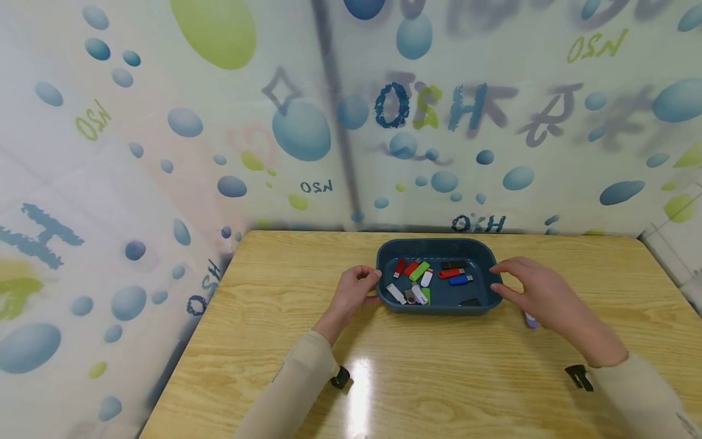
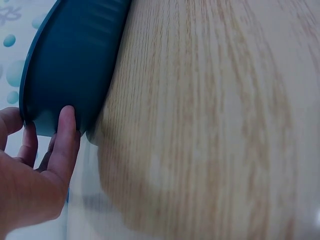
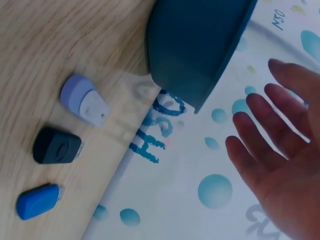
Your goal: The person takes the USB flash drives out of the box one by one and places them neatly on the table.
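Note:
A dark blue-grey plastic bin [image 1: 439, 310] sits toward the back of a wooden table, holding several USB sticks. White, green and red sticks lie in its left half; a blue stick [image 1: 460, 280], a red one [image 1: 451, 274] and black ones are in its right half. My left hand [image 1: 351, 291] grips the bin's left end, its fingers against the outer wall [image 2: 70, 65] and the thumb at the rim. At the other end, my right hand [image 1: 540, 289] has its fingertips near the rim. The right wrist view shows that hand with fingers spread, apart from the bin [image 3: 195, 45].
Right of the bin, a purple and white USB stick [image 3: 82, 100], a black one [image 3: 56, 145] and a blue one [image 3: 38, 201] lie on the table [image 1: 247, 317]. A patterned curtain [image 1: 307, 201] hangs behind the table. Black straps [image 1: 340, 377] hang near the sleeves.

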A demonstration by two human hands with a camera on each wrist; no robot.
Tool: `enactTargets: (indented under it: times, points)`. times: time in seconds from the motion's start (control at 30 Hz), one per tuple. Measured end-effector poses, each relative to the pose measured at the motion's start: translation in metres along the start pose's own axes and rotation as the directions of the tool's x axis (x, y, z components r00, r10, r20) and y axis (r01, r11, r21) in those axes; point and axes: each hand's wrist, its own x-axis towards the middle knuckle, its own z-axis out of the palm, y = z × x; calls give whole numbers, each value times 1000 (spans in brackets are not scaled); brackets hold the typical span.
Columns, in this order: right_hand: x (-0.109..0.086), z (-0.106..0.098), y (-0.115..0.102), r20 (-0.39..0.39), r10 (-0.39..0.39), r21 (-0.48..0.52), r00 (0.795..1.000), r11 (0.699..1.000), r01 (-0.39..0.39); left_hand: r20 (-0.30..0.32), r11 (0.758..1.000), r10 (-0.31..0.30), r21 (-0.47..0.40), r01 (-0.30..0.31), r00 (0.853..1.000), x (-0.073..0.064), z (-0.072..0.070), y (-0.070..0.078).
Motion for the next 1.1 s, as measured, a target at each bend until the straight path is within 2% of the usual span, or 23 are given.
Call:
enactTargets:
  times: [0.1,0.2,0.4,0.53,0.63,0.87,1.1]
  points:
    - [7,3,-2,63,-37,-7,997,999,37,-3,1000,-4,-1,4,1000,0,0,1]
    - [15,7,-3,145,-81,-6,986,997,83,-5,1000,-1,1,1,1000,0,0,1]
    - [35,20,-2,299,-147,2,943,988,154,-10,1000,-6,-6,6,1000,1,0,-2]
    - [46,25,-1,353,-186,11,917,981,194,-5,1000,-5,-23,5,1000,1,1,-3]
    - [52,27,-2,397,-192,11,898,979,204,3,999,5,-44,-5,1000,2,1,-2]
    - [64,32,-4,544,-190,15,817,976,217,9,999,11,-40,-10,1000,3,1,-3]
    - [71,39,-5,623,-138,-12,770,982,186,0,999,6,-36,-6,1000,2,1,-3]
